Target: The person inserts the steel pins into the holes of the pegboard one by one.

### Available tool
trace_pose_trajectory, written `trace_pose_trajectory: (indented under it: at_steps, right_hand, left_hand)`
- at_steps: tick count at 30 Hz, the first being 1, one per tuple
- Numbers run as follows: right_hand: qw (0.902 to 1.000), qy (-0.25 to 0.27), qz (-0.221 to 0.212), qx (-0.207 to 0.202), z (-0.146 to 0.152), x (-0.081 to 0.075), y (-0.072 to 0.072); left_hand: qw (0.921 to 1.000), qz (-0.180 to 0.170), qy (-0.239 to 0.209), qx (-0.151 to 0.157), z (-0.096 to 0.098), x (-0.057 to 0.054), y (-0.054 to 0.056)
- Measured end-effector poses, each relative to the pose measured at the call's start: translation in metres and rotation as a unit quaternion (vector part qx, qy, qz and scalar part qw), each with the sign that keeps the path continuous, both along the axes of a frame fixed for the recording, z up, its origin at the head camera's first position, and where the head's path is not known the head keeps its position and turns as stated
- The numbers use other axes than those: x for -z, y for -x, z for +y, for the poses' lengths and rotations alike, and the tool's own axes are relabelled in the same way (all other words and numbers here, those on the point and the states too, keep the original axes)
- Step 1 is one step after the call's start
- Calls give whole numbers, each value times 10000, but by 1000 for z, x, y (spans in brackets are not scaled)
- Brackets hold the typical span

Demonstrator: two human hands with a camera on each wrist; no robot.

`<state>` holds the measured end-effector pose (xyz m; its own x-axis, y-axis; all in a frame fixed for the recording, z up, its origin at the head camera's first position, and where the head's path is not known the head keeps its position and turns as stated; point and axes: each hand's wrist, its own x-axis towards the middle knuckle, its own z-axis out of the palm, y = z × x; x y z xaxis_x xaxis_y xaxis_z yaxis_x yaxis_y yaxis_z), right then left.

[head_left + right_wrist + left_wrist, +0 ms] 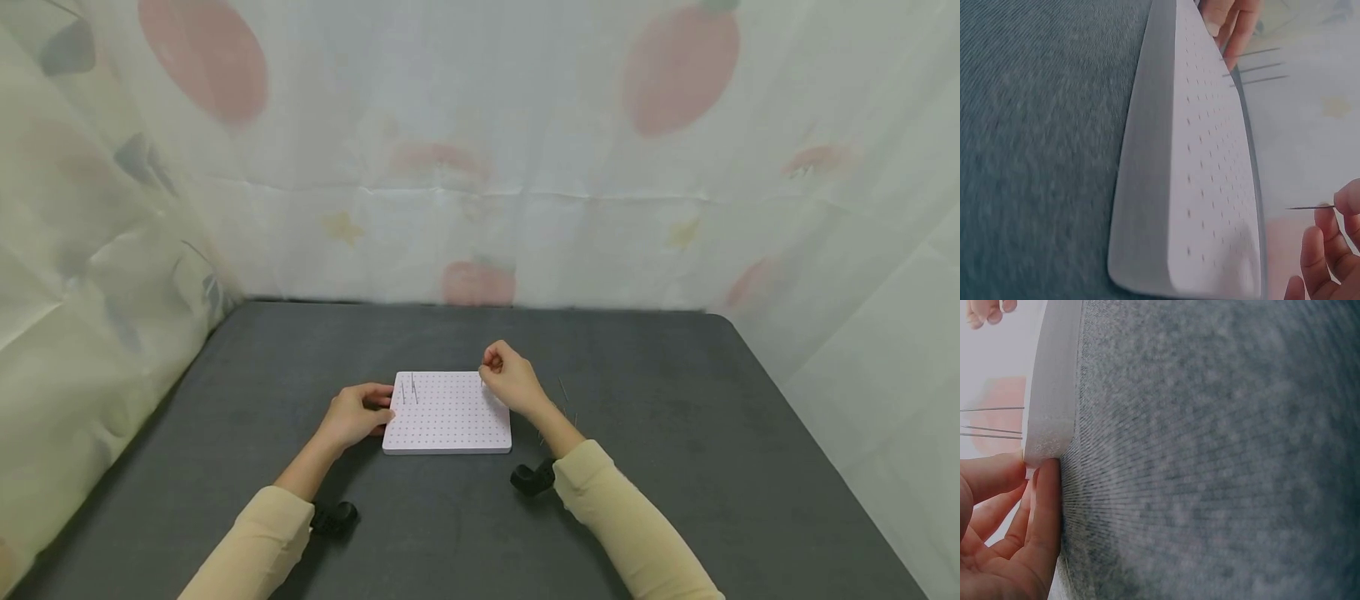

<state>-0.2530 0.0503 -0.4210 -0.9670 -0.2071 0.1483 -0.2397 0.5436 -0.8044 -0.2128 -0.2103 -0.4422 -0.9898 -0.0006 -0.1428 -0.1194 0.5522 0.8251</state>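
Note:
A white board point(448, 425) with rows of small holes lies flat on the dark table. Three thin metal needles point(1257, 67) stand upright in it near its far left corner. My left hand point(354, 414) grips the board's left edge, with the thumb point(997, 477) on the top rim and fingers against the side. Over the far right part of the board, my right hand point(512, 382) pinches one needle point(1307, 207) between thumb and forefinger. In the right wrist view its pointed end sticks out towards the board, apart from the surface.
More thin needles point(564, 390) lie on the table right of the board, partly behind the right forearm. Black wrist cameras point(335, 518) sit under both sleeves. A patterned curtain point(570, 225) hangs behind the table's far edge point(615, 312) and along its sides.

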Motion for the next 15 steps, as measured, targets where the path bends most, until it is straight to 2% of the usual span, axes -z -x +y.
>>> trace_pose_trajectory:
  at_steps: [15]
  right_hand:
    - [9996,-74,170,-219,-24,9,0]
  left_hand:
    - [10000,-2,-18,42,0,0,0]
